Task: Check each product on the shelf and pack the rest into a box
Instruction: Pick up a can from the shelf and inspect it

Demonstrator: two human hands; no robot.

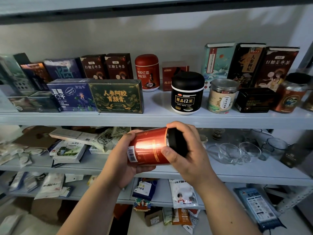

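Just below the top shelf: a shiny red cylindrical canister (149,146) lay on its side in the air in front of the shelving, clear of every shelf, with its lid end to the right.
Canister lid: a black round cap (177,143) sat on the right end.
Canister label: a white barcode patch (133,154) faced the camera near the left end.
Left hand (122,160): it cupped the canister's base end, with fingers curled beneath and the thumb over the top.
Right hand (186,155): it gripped the lid end, with fingers wrapped over the black cap and the thumb pressed on the red wall just beside it.
Top shelf: a pale grey metal board (152,118) carried the products.
Front row: a dark blue carton (71,95) touched a dark green carton with gold lettering (116,96); further right, after a gap, stood a black round jar with a black lid (187,94), a clear plastic jar with a paper label (221,95) and a small black box (254,100).
Back row: a red domed tin (147,72) stood between dark brown boxes on its left and a red box on its right.
Second shelf, left: white and green packets (67,150) lay in a loose heap.
Second shelf, right: clear glass cups (237,151) stood grouped behind the right hand.
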